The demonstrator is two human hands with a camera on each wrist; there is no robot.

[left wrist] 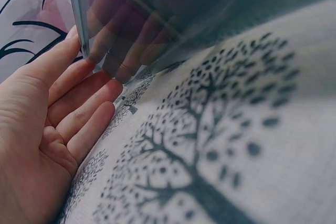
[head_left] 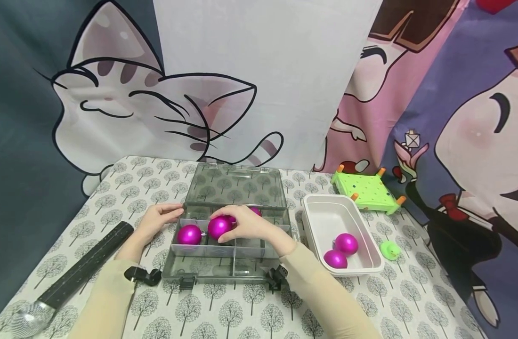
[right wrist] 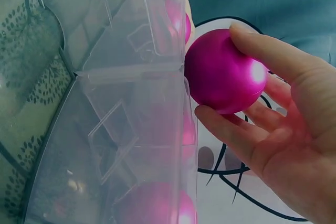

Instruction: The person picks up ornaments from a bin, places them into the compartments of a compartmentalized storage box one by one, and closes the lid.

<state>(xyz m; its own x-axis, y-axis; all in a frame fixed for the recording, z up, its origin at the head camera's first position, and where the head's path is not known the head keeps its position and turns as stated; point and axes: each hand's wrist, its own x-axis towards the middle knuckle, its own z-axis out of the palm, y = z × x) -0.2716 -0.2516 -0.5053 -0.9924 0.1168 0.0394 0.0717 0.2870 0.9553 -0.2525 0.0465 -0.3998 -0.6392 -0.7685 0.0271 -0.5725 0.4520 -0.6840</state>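
My right hand (head_left: 250, 223) holds a shiny magenta Christmas ball (head_left: 219, 228) between thumb and fingers. In the right wrist view the held ball (right wrist: 226, 72) is right at the top edge of a translucent divider wall (right wrist: 131, 119). Below is a clear grey compartment box (head_left: 204, 266), its lid (head_left: 238, 186) folded back. A second magenta ball (head_left: 189, 234) sits in the left compartment, and another (head_left: 255, 211) shows partly behind my right hand. At the box's left side, my left hand (head_left: 157, 221) touches the wall with extended fingers (left wrist: 86, 106).
Right of the box stands a white plastic tub (head_left: 320, 214) with two magenta balls (head_left: 346, 244) inside. Beyond it are a green pegged toy stand (head_left: 365, 190) and a green rubber duck (head_left: 390, 250). A long dark tube (head_left: 87, 263) with a clear rounded end lies at left.
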